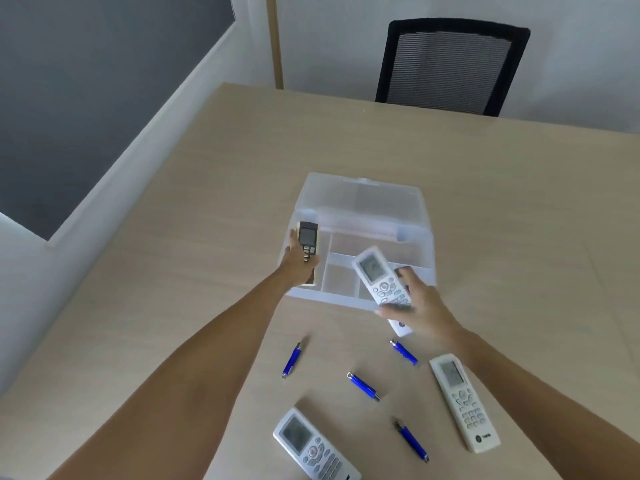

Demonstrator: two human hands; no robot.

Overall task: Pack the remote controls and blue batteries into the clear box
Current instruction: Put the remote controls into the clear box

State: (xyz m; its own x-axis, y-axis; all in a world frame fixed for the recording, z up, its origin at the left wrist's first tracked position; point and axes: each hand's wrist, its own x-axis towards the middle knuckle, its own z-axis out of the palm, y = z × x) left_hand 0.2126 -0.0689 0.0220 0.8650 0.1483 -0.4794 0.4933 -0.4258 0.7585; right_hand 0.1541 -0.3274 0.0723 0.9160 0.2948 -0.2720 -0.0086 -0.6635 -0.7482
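1. The left hand (298,259) grips a dark remote (307,241) over the box's (417,216) left end.
2. The right hand (420,303) holds a white remote (379,280) over the box's near compartments.
3. Nearer than the box, two remotes (462,400) (311,446) and four batteries (292,360) lie on the table (207,202).

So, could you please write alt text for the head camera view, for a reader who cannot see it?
A person's left hand holds a dark remote and the right hand a white remote over an open clear box on a wooden table. Two more white remotes and four blue batteries lie on the table nearer the person.
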